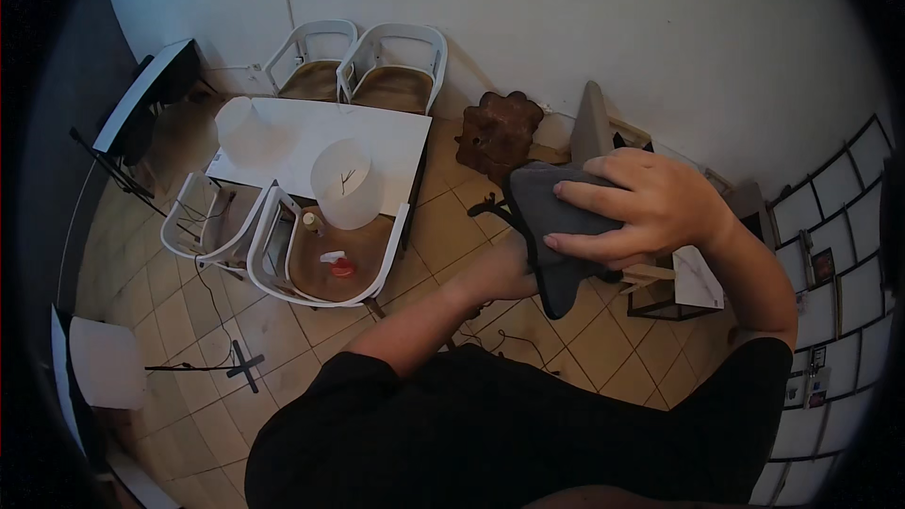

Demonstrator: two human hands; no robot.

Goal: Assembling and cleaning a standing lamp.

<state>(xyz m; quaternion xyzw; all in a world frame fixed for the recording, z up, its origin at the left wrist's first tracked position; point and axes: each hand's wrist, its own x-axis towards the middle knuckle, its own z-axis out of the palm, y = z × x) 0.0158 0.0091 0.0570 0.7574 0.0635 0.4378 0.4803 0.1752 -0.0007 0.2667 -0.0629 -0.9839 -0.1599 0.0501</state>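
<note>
A dark grey, soft-looking piece [551, 212] with a black edge is in front of me, wide at the top and narrowing to a blunt lower tip. My right hand [641, 203] lies over its right part, fingers apart and curved across the surface; the thumb is hidden. Behind its left edge goes my left hand [514, 264], with only the wrist and back of the hand showing and the fingers out of sight. A thin black hooked part [492, 207] sticks out left of the grey piece; whether the two are joined I cannot tell.
At left, a white table [396, 132] carries white cylindrical shades [344, 184], with white chairs [391, 85] around it. One near chair seat holds a small bottle [312, 221] and a red-and-white object [339, 266]. Beyond my hands stands a brown wooden stump [497, 132]. Cables [518, 337] cross the tiles.
</note>
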